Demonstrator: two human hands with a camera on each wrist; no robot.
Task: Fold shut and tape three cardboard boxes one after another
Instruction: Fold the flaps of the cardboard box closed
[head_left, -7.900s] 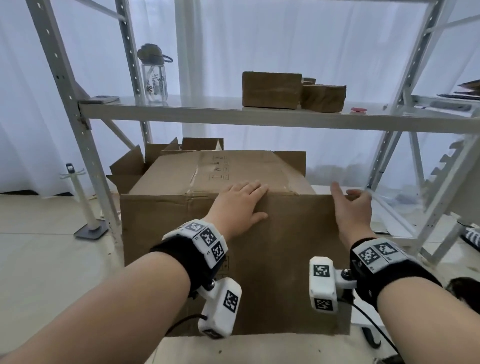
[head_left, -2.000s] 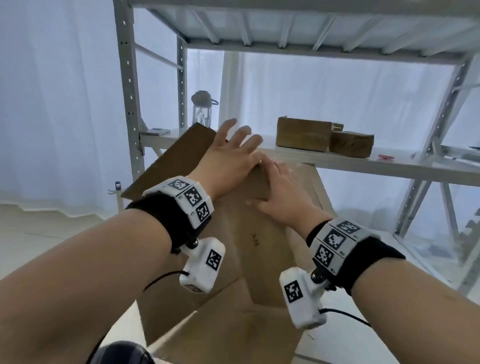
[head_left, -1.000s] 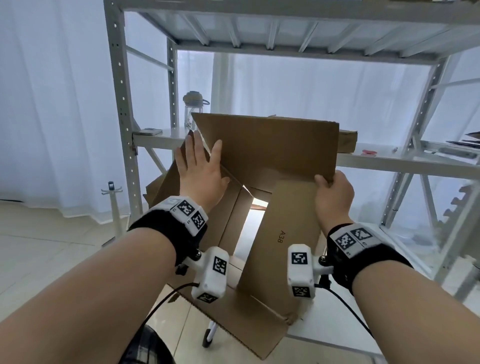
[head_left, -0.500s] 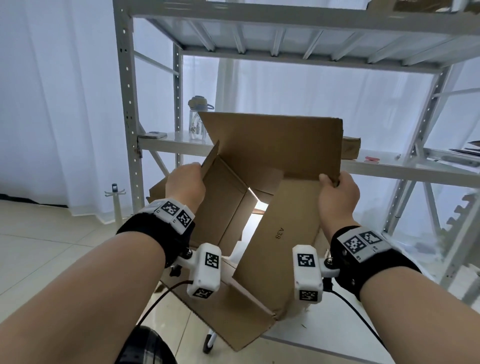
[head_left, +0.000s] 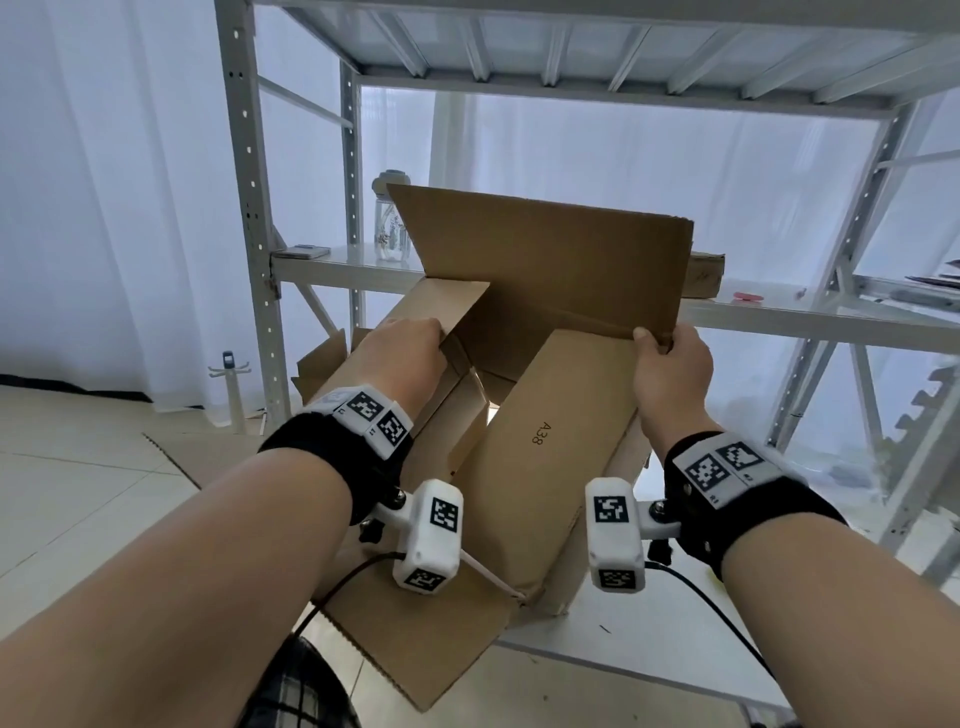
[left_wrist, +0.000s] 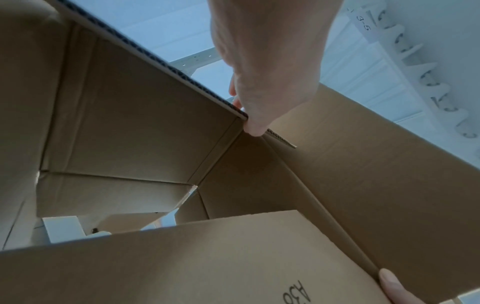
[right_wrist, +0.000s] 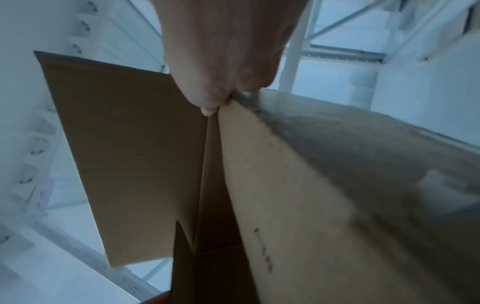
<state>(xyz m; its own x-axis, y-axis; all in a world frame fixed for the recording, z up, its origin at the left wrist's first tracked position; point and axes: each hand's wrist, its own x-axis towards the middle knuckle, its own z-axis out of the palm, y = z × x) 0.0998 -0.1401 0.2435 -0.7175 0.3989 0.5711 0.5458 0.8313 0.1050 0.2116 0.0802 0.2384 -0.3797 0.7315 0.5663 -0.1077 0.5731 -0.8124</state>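
Cardboard box (head_left: 530, 467) is tilted off the lower shelf (head_left: 649, 639), left hand (head_left: 400, 358) pinching one flap edge, right hand (head_left: 670, 374) clamped on the opposite corner; I'd square its walls before folding the flaps.

Brown cardboard box (head_left: 540, 395), tilted, flaps open

— What's on that metal shelf (head_left: 332, 271)?
— A clear bottle (head_left: 390, 221) at ten o'clock, a flat dark gadget (head_left: 301, 253) left of it, and a brown box (head_left: 702, 274) out toward two.
— And below?
— Cardboard box (head_left: 519, 467) on the white table (head_left: 649, 634).
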